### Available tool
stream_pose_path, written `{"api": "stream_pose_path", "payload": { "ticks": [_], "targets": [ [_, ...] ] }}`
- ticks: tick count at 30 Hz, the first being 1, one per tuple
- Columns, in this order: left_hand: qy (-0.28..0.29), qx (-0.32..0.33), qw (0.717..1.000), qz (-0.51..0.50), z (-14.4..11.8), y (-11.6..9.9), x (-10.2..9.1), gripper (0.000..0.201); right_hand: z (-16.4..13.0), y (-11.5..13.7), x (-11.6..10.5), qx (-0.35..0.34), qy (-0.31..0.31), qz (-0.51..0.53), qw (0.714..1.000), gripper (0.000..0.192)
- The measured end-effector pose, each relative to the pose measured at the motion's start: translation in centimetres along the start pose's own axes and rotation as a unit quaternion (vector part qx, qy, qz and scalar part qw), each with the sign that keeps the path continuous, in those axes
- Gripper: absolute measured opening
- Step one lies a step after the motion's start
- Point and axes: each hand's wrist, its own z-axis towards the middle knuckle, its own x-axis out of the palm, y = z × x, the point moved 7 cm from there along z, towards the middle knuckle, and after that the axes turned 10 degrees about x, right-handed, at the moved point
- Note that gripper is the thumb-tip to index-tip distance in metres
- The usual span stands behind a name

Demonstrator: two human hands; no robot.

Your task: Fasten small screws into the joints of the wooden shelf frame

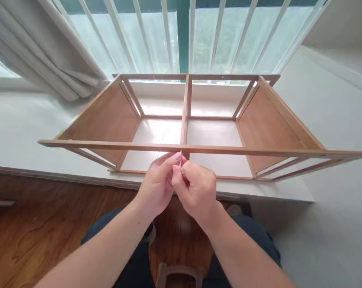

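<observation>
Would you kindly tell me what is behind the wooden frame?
A window with white bars is visible behind the wooden frame. Its upper back rail covers one strip; what lies there cannot be seen.

A wooden frame [186, 108], open-topped, with a brown panel [277, 120] at each end and a middle divider, stands on the white sill [21, 124]. A thin silvery tool [180, 161], partly hidden, meets its front rail [235, 151].
</observation>
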Motion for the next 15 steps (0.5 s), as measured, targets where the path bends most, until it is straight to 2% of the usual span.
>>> {"api": "stream_pose_path", "payload": {
  "ticks": [9,15],
  "targets": [
    [-0.005,-0.005,1.000,0.017,-0.1,-0.4,-0.3,0.023,0.2,1.2,-0.3,-0.024,0.046,-0.088,0.995,0.035],
    [0.006,-0.008,1.000,0.007,-0.1,-0.3,-0.2,0.023,-0.2,0.8,-0.2,-0.006,0.050,-0.088,0.995,0.038]
  ]
}}
